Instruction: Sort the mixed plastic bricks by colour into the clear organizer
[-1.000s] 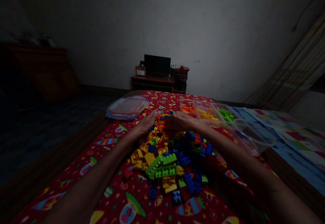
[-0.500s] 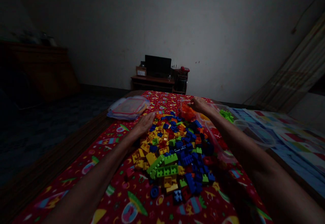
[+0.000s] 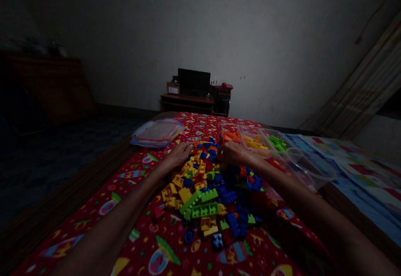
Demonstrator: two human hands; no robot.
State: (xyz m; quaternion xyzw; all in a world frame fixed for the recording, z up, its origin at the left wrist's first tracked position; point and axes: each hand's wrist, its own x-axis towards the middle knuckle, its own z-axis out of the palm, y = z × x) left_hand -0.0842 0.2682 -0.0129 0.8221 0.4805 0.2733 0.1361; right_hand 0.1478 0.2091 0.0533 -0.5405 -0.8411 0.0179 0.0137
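On the left, a loose stack of translucent plastic lids [image 3: 157, 132] is lying on a red, cartoon-printed cloth [image 3: 203, 121]. Just right of it, the left hand [image 3: 181, 154] is resting, fingers close together, at the far-left edge of a wide heap of multicoloured plastic bricks [image 3: 204, 184] that is covering the cloth's middle. The right hand [image 3: 233, 153], above the clear plastic boxes [image 3: 250, 130] half a second ago, is now bending over the heap's far right side, so both hands are meeting the bricks again. Its fingertips are hiding; whether they are pinching anything, one cannot tell. Farther right, the boxes are holding orange bricks [image 3: 232, 136], yellow bricks [image 3: 255, 143] and lime-green bricks [image 3: 278, 143]. Dim shadow is obscuring the heap's right side.
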